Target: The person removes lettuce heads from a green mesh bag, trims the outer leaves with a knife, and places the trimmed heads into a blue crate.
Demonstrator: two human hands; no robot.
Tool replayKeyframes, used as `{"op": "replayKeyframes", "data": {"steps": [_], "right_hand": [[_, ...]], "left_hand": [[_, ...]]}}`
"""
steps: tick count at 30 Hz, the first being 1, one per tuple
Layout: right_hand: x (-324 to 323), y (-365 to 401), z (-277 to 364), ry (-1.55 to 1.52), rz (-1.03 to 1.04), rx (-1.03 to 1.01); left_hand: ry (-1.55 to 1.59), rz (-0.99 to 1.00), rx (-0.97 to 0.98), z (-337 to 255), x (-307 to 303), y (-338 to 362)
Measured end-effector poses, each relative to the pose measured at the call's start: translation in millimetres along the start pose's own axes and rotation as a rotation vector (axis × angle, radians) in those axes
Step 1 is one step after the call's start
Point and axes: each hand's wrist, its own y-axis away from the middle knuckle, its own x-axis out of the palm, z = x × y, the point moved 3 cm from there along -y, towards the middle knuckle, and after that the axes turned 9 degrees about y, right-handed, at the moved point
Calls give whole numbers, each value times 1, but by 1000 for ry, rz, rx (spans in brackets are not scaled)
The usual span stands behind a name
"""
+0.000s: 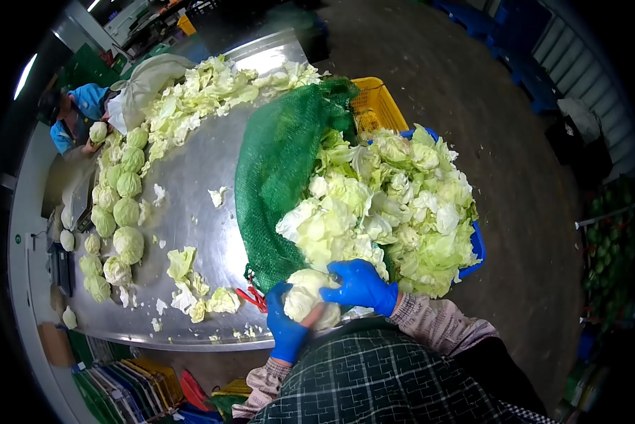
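Note:
A pale cabbage head (303, 295) is between my two hands at the near edge of the table, in front of my apron. My left hand (287, 331), in a blue glove, cups it from the left and below; a bare thumb shows across its lower side. From the right, my right hand (368, 286), also gloved in blue, presses its fingers on the cabbage. Just beyond lies a green mesh sack (275, 177) with a red tie (252, 295) at its near end. Beside it, loose cabbage leaves (409, 205) are heaped over a blue crate (476, 251).
Trimmed cabbages (128, 244) stand in rows on the left of the metal table (197, 162). Leaf scraps (190, 283) lie nearer. A co-worker (77, 116) holds a cabbage at the far left. A yellow crate (382, 102) stands behind the leaf heap.

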Motion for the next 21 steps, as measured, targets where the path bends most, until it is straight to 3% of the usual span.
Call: {"op": "replayKeyframes", "data": {"steps": [3,7,10,11,14,15,18,20,21], "right_hand": [[7,2,-1,-29,-146,-63],[7,-9,-6,17,-139,-22],[19,-6,-58,83,-191,83],[21,0,-66,-197,-209,147],[22,11,-72,-393,-114,394],[29,8,-80,-327,-53,390],[11,17,-13,-149,-161,101],[10,19,15,-60,-41,48],[15,20,12,-83,-129,23]], "left_hand": [[-17,-31,-10,-8,0,-4],[-27,-24,-82,-3,0,-15],[-139,82,-12,-5,-10,-16],[-140,89,-42,-8,-11,-15],[43,135,-181,-13,-13,-19],[188,156,-242,-14,-14,-23],[426,197,-447,15,-22,-34],[462,140,-421,2,-21,-33],[472,123,-414,-4,-20,-33]]}}
